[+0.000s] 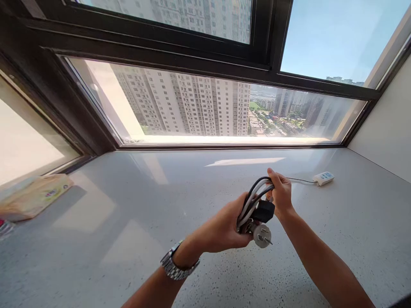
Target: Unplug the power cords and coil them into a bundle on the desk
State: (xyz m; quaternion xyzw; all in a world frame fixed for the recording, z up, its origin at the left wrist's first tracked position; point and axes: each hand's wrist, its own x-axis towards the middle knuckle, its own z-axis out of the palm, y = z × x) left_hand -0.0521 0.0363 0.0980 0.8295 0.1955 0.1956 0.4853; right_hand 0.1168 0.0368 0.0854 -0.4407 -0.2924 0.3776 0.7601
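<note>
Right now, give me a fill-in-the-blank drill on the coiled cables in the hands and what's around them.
1. The left hand grips a coiled bundle of black and grey cables; on that wrist sits a silver ____.
2. The round white plug hangs ____ the bundle.
3. The right hand pinches the coil's ____ end.

Missing: watch; below; top

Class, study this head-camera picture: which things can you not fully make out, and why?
- Cable bundle: head view, left hand hides its lower coils.
- Power strip: head view, markings too small.
- Tissue pack: head view, print blurred.
- Object at left edge: head view, cut off.
</note>
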